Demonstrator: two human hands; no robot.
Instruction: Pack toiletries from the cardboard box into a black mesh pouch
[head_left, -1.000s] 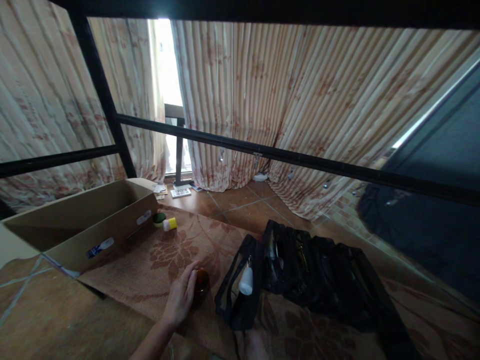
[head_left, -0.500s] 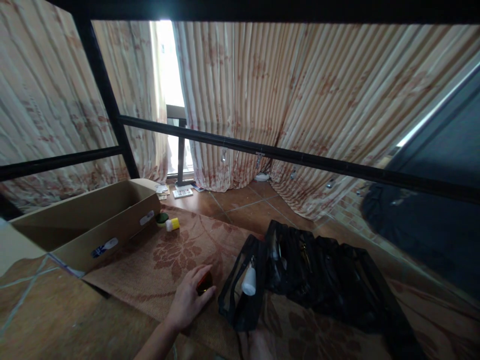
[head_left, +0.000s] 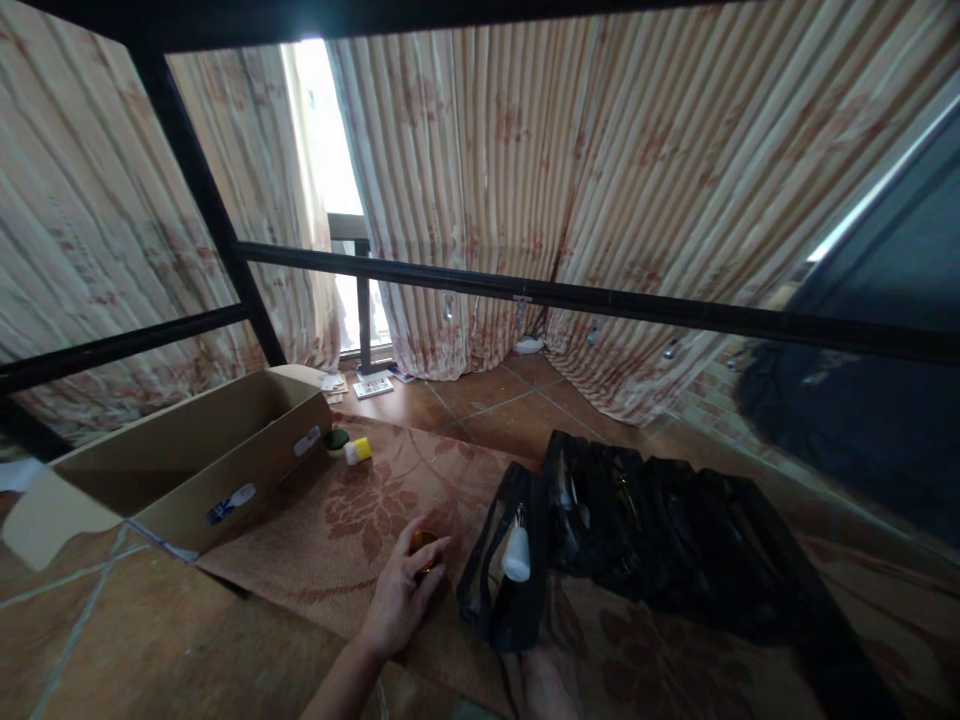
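My left hand (head_left: 401, 605) reaches forward over the patterned mat (head_left: 352, 520), its fingers curled round a small amber jar (head_left: 421, 543) with an orange top. Just right of it lies a black see-through organiser bag (head_left: 660, 540) unfolded into several pouches. A white bottle (head_left: 516, 553) sits in the nearest pouch (head_left: 504, 590). At the bottom edge, below that pouch, a dim skin-coloured shape (head_left: 546, 685) may be my right hand; no fingers show.
An open cardboard box (head_left: 187, 460) lies at the left on the mat's edge. A small yellow-and-white bottle (head_left: 358, 451) and a green lid (head_left: 336, 438) sit beside it. Black metal bars (head_left: 525, 295) cross the view before curtains. A dark bulk (head_left: 862, 430) fills the right.
My left hand went from resting beside the jar to closing over it and has shifted right toward the black pouch. The view has tilted slightly.
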